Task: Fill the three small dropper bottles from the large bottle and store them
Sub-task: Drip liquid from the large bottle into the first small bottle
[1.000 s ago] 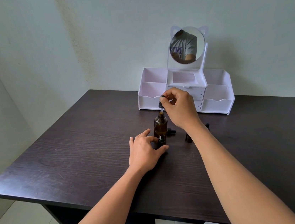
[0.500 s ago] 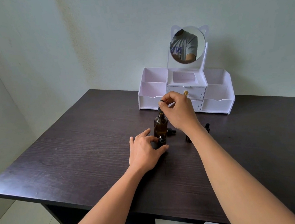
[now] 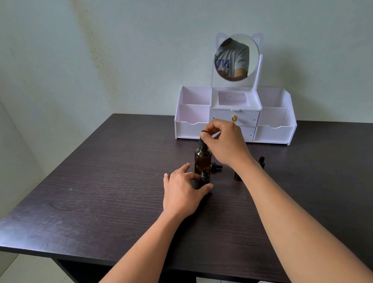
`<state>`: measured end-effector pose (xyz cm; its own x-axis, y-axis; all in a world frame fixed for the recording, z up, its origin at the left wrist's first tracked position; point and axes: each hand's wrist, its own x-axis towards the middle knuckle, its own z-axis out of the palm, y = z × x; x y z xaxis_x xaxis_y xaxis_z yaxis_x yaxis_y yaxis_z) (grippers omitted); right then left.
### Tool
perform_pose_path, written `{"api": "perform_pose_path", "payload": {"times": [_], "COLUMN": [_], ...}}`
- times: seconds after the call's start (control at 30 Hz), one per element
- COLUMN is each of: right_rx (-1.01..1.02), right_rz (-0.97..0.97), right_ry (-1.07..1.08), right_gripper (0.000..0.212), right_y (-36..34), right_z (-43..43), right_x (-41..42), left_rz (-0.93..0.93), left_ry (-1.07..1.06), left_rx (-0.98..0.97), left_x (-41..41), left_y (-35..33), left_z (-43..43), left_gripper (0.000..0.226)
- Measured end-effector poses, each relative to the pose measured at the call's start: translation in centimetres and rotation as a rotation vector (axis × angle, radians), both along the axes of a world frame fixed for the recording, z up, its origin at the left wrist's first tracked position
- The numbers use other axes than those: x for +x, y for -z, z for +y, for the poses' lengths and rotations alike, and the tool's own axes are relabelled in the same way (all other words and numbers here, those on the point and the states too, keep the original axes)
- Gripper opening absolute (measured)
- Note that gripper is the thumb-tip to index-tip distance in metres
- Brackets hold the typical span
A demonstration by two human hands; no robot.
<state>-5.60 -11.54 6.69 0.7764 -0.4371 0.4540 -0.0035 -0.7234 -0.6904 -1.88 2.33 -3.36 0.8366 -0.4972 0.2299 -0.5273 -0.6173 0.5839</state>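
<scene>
The large bottle (image 3: pixel 203 159) stands upright at mid-table with the dropper (image 3: pixel 202 139) at its neck, pinched by the right hand (image 3: pixel 224 143) directly above; a sideways pull could tip it or spill drops. The left hand (image 3: pixel 182 189) loosely cups a small dropper bottle (image 3: pixel 204 178) just in front, risking a knock. Another small bottle (image 3: pixel 237 175) stands right of the forearm.

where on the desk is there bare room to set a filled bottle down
Free: the desk left of the left hand, and the near edge between the forearms. Crowded: around the large bottle and right hand, before the organizer.
</scene>
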Motion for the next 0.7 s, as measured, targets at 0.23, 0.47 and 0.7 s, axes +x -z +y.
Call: {"api": "perform_pose_path", "payload": {"times": [0.23, 0.47, 0.7], "right_rx": [-0.008, -0.012, 0.081], "right_rz": [0.010, 0.023, -0.082], "right_ry": [-0.005, -0.012, -0.012], "right_gripper": [0.005, 0.007, 0.005], "right_y": [0.1, 0.2, -1.3], "right_z": [0.0, 0.0, -0.3], "right_x": [0.0, 0.0, -0.3], "left_rz": [-0.003, 0.004, 0.006], "left_ry": [0.006, 0.004, -0.004], "left_rx": [-0.004, 0.005, -0.003], "left_x": [-0.1, 0.0, -0.2], "left_y": [-0.1, 0.0, -0.2], "left_z": [0.0, 0.0, 0.0], "left_gripper": [0.048, 0.047, 0.050]}}
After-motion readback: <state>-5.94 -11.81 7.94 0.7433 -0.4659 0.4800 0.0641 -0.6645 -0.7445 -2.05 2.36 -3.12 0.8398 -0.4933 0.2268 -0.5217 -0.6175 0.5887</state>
